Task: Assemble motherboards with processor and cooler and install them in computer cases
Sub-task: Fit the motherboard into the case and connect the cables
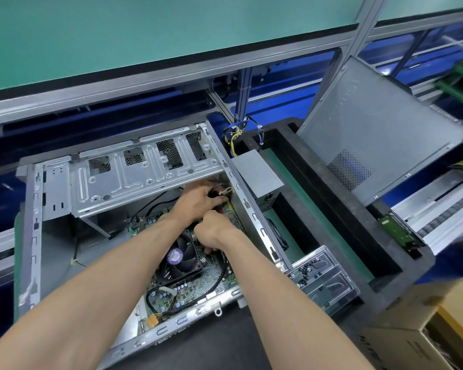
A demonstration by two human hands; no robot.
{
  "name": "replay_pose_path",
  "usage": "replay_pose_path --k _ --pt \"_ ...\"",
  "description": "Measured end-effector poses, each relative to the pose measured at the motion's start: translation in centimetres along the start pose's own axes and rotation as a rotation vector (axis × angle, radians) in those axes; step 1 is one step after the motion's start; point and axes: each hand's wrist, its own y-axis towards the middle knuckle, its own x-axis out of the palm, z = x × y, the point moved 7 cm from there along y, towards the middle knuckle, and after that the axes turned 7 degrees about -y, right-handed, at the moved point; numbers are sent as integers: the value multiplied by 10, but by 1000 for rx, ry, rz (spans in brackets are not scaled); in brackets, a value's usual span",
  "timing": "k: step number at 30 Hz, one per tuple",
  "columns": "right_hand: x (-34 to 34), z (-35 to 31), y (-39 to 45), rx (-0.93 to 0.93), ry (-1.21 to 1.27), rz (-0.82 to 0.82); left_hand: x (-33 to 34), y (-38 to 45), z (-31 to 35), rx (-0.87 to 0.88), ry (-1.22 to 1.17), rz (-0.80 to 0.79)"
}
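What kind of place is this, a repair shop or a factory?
Most likely a computer assembly line in a factory. An open computer case holds a motherboard. A tray of screws sits beside it. A green-topped workbench on an aluminium frame runs behind.

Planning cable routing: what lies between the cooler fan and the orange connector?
Head view: bare motherboard, capacitors and a looping black cable lie between cooler fan and orange connector.

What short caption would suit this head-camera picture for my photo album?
Both hands, left hand and right hand, work on cables above the motherboard inside an open computer case, beside the cooler fan.
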Motion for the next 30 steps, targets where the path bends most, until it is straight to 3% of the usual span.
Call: replay_pose_path --k 13,18,30 --pt "0 -2 -3 6 -8 4 1 -2 7 54 38 -11" --pt "0 -1 -4 7 -2 4 3 -2 3 -8 103 -31" --pt "-1 -3 -8 7 -12 2 -2 5 -5 -38 88 74"
